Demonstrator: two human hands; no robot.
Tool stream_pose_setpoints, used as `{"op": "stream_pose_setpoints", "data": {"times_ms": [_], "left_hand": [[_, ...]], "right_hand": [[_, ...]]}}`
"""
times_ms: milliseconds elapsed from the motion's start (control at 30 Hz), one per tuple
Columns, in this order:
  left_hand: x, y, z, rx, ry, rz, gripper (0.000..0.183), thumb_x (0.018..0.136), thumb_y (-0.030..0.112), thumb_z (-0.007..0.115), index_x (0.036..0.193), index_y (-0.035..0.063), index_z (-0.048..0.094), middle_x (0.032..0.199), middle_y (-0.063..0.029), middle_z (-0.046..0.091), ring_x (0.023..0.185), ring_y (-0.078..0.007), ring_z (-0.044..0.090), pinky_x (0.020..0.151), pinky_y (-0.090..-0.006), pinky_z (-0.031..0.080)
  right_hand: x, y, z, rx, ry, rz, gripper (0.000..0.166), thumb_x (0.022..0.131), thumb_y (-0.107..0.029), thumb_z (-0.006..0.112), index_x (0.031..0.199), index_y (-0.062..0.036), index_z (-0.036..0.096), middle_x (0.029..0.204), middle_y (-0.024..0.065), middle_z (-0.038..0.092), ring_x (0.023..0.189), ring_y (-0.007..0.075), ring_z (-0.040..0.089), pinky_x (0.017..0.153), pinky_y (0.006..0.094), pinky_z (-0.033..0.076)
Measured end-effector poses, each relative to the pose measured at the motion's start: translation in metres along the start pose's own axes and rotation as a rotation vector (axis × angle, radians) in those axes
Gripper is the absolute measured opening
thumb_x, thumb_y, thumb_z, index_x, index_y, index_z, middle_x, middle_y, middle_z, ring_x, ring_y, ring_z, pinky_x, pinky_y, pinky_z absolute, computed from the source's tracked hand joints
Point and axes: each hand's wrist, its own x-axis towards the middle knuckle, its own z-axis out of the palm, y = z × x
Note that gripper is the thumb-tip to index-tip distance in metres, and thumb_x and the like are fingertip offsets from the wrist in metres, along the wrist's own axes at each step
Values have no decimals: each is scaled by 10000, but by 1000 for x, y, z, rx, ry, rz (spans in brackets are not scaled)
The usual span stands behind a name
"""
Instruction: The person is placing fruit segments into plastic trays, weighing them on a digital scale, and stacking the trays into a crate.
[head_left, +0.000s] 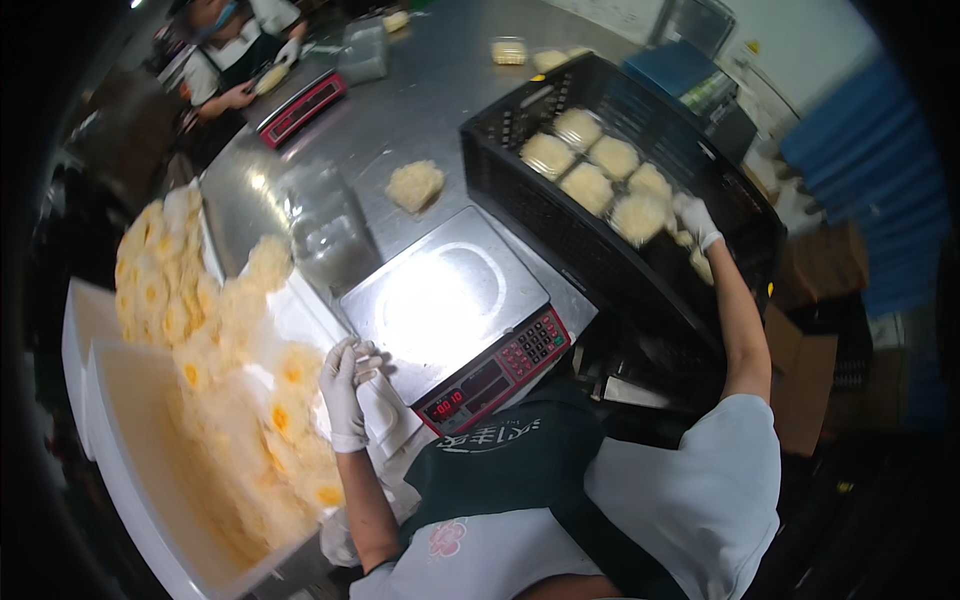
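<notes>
My left hand (346, 394), in a white glove, is at the left edge of a digital bench scale (442, 300). Its fingers are slightly bent and apart, with nothing seen in them. The steel pan of the scale is bare and reflects a bright glare; its red display is lit. My right hand (697, 221), also gloved, reaches into a black plastic crate (585, 247). Its fingertips are against the clear packs (637, 217) of pale yellow, shredded-looking food there. Blur hides whether it grips one. Several such packs lie side by side in the crate.
White foam boxes (135, 480) at left hold heaped pale yellow food (247, 420) with orange centres. Stacked clear plastic containers (322, 225) and a loose clump (415, 186) lie on the steel table (427, 97). Across it, a gloved co-worker (240, 67) handles food beside another scale (301, 109).
</notes>
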Motion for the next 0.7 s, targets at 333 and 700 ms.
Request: {"op": "stream_pose_setpoints", "data": {"times_ms": [333,700], "left_hand": [[-14,-25,-189,237,783,236,235,871,196,565,1013,19,626,921,-69,669,748,-147,629,663,-262,492],[-38,-46,-357,922,1598,101,346,831,268,588,1129,94,584,1130,-122,589,1059,-293,542,864,-401,451]], "right_hand": [[-5,-236,-3,-388,281,-354,256,881,-186,524,1081,-61,624,920,184,654,834,342,634,702,396,509],[-57,-543,191,-105,-229,-1266,327,864,-155,541,1177,-58,533,980,191,633,886,382,597,763,443,475]]}}
